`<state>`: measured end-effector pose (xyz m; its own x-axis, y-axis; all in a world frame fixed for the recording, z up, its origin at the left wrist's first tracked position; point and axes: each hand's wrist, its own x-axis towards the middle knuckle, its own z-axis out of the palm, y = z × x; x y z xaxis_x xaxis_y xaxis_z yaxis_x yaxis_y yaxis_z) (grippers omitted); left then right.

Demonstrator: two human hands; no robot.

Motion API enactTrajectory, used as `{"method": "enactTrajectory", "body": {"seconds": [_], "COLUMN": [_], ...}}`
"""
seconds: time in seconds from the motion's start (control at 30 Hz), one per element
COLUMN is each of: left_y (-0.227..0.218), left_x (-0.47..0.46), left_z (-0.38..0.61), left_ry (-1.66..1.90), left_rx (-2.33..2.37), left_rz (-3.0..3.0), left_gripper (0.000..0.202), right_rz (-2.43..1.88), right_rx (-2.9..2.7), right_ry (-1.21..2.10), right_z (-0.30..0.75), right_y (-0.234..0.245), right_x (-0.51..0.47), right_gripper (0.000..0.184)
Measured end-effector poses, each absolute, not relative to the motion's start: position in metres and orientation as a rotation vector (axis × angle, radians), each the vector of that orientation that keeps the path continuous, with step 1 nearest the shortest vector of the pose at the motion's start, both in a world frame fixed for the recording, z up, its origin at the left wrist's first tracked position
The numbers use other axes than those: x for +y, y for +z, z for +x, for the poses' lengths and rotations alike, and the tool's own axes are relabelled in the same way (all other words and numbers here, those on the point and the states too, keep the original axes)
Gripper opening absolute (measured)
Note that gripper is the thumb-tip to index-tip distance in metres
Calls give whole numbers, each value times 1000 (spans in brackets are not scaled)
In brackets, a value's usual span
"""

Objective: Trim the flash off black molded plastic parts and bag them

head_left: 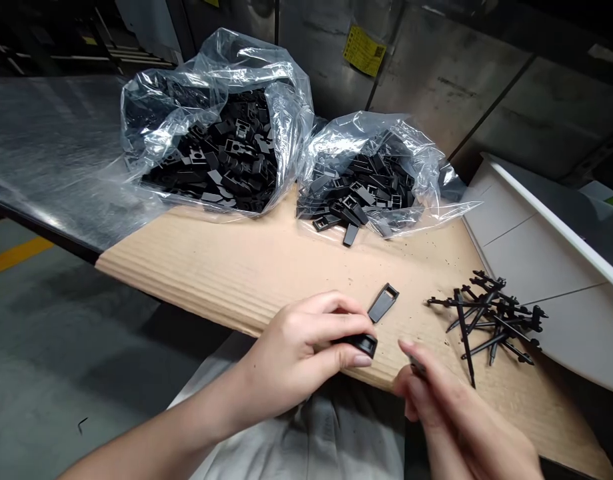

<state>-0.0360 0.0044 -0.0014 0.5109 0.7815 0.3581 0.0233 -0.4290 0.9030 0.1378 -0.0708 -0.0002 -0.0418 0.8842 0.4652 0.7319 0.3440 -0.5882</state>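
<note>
My left hand [316, 340] grips a black plastic clip [363, 344] between thumb and fingers, with its hollow end facing right, close above the front edge of the cardboard. Just beyond the fingertips lies another black plastic piece [383, 303] with a square opening at one end. My right hand [436, 400] is closed to the right of the clip and apart from it. Between its thumb and fingers shows a sliver of something small and dark [417, 365], mostly hidden, whose kind I cannot make out.
Two clear plastic bags, a left one [291, 127] and a right one [431, 167], hold many black plastic parts. Black sprue sticks [491, 320] lie heaped at right, beside a white panel [541, 267]. Brown cardboard [211, 260] covers part of the metal table [51, 147].
</note>
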Motion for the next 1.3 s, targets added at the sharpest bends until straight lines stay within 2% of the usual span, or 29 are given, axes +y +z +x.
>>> {"method": "enactTrajectory", "body": {"seconds": [0.13,0.43,0.67,0.83,0.97,1.1,1.3], "left_y": [1,0,5,6,3,-3,-13], "left_x": [3,4,7,6,6,2,-4], "left_z": [-37,-39,-40,-40,-40,-39,-34], "left_ry": [983,976,899,860,903,1030,1298], "left_rx": [685,614,606,541,536,598,689], "left_rz": [1782,1752,1616,1535,1572,1712,2001], "left_gripper": [11,17,9,16,16,22,25], "right_rz": [-1324,-1394,-1377,-1405,-1406,-1592,-1667], "right_rx": [-2043,-2138,-1953,-1858,-1832,-1537,-1484], "right_ry": [207,141,44,-88,140,496,664], "right_z": [141,135,125,123,125,121,115], "right_y": [-7,-4,-11,-14,-9,-5,-8], "right_x": [-64,-60,-63,-61,-65,-73,-73], "right_gripper": [32,23,25,28,28,15,23]}}
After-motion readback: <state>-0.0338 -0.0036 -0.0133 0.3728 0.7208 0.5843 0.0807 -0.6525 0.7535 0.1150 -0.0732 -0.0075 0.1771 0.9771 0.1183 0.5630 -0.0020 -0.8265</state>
